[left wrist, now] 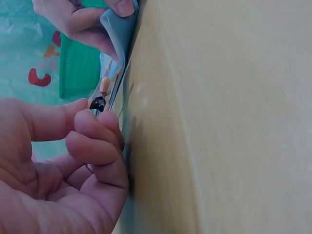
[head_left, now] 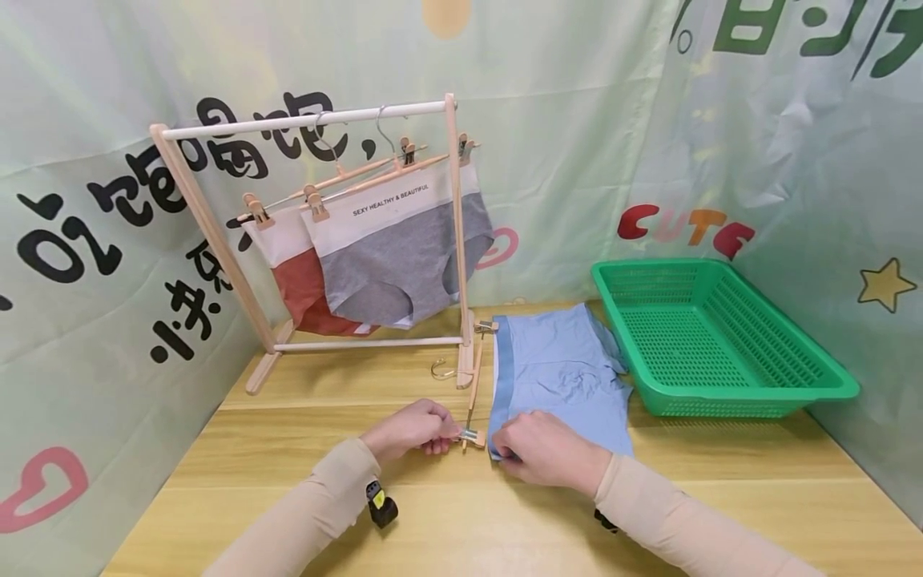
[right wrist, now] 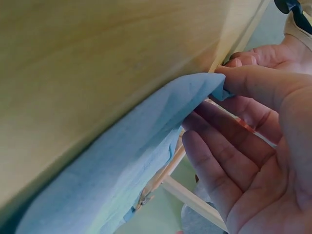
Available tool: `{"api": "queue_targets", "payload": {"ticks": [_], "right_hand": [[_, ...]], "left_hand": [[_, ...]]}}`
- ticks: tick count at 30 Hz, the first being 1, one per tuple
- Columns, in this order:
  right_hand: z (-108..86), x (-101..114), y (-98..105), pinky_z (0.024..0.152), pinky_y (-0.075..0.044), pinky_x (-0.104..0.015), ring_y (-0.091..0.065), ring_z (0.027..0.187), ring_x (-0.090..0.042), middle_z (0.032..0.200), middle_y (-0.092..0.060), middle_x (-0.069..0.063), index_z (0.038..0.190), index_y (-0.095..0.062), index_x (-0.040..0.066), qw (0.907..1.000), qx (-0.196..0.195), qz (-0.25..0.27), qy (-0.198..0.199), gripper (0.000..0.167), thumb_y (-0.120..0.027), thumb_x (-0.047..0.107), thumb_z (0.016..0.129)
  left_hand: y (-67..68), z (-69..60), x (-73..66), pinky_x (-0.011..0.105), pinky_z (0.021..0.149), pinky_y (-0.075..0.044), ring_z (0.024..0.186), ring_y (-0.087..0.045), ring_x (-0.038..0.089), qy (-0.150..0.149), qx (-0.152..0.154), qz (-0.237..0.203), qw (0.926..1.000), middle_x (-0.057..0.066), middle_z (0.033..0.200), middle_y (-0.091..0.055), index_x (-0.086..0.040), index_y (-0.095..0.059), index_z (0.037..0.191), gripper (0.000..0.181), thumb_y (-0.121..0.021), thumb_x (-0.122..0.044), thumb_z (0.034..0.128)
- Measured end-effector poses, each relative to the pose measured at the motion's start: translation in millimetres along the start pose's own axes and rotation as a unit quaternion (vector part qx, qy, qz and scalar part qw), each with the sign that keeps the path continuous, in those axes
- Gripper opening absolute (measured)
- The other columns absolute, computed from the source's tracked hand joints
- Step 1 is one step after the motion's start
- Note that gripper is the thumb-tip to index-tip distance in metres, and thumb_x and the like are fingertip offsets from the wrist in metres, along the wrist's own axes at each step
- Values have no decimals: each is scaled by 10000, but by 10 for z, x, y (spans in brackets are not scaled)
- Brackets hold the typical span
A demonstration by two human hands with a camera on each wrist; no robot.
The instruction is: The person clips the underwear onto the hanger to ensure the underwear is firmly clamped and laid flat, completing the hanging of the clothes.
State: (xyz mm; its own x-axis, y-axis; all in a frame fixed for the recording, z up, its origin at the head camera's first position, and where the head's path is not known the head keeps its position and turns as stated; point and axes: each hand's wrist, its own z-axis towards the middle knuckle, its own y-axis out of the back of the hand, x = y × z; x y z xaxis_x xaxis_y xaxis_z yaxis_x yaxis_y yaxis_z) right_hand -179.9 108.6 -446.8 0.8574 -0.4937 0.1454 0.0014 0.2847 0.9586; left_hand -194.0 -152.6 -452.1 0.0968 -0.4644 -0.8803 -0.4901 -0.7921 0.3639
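Light blue boxer briefs (head_left: 562, 377) lie on the table with the darker waistband toward the left. My right hand (head_left: 551, 450) pinches the near corner of that waistband; in the right wrist view the thumb and forefinger hold the cloth (right wrist: 146, 122), slightly lifted. With thumb and fingers, my left hand (head_left: 414, 429) pinches the near clip (head_left: 472, 437) of a clip hanger (head_left: 474, 385). In the left wrist view the same clip (left wrist: 98, 103) sits at the fingertips. At the hanger's far end, another clip (head_left: 486, 326) meets the waistband's far corner. The hanger's hook (head_left: 441, 370) points left.
A small wooden rack (head_left: 310, 119) stands at the back left. On it hang grey briefs (head_left: 404, 256) and red-brown briefs (head_left: 303, 280), each clipped to a hanger. A green plastic basket (head_left: 750, 393) stands at the right. Printed cloth (head_left: 548, 160) walls surround the wooden table (head_left: 433, 513).
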Motion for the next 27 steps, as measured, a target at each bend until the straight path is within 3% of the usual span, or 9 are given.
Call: {"api": "queue_targets", "payload": {"ticks": [7,19,27], "right_hand": [[-18,5,-4,571,-391,-159,-417,613,23,651,-512,147,656,-526,230,10000,-76,-6,-18,411,-858,134,878],[-31,7,-9,570,-435,-142,-457,619,41,696,-591,144,657,-607,234,9998,-180,-37,-82,356,-871,115,863],[-20,10,-18,570,-443,-137,-454,614,39,702,-610,137,657,-619,227,9998,-169,-131,-59,347,-880,112,855]], "left_hand": [[-13,22,51,225,587,-419,616,-521,108,1,-63,-102,9999,4,711,-614,-55,-675,863,177,-643,-122,1024],[-73,32,-12,201,581,-412,625,-520,96,105,2,-458,9989,11,731,-626,-8,-691,935,146,-643,-109,1028],[-113,45,-17,196,576,-415,626,-520,92,129,-92,-473,9988,4,727,-626,-10,-707,937,143,-654,-115,1019]]}}
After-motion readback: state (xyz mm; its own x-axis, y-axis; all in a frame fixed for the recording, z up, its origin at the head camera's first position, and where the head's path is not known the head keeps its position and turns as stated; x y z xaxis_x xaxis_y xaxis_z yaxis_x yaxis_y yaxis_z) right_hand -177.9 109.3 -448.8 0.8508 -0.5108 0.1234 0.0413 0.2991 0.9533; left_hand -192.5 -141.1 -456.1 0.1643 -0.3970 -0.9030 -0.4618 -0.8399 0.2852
